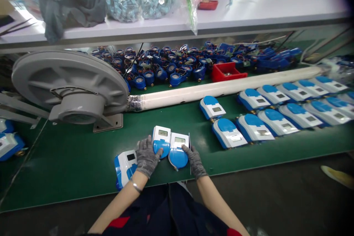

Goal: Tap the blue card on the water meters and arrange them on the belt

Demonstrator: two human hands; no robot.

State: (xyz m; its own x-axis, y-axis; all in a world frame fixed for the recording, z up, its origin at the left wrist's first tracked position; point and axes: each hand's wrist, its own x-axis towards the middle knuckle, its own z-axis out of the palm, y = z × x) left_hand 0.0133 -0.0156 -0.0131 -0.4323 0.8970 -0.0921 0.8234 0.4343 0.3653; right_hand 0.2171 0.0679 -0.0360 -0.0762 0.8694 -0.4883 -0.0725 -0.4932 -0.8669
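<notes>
Two white-and-blue water meters with small displays lie side by side on the green bench in front of me. My left hand [148, 156], in a grey glove, grips the left water meter [161, 143], its thumb on the blue lid. My gloved right hand [195, 160] holds the right water meter [178, 155] by its outer side, thumb on the front near the display. A thin upright edge [189, 142] shows between that meter and my right fingers; I cannot make out what it is. Another water meter [125, 167] lies tilted beside my left wrist.
Finished-looking meters [258, 129] stand in two rows on the right. Behind a white pipe [177, 94] lie many blue meter bodies [166, 66] and a red bin [226, 72]. A large grey reel [72, 84] stands at left; a shelf [249, 11] with bags hangs above.
</notes>
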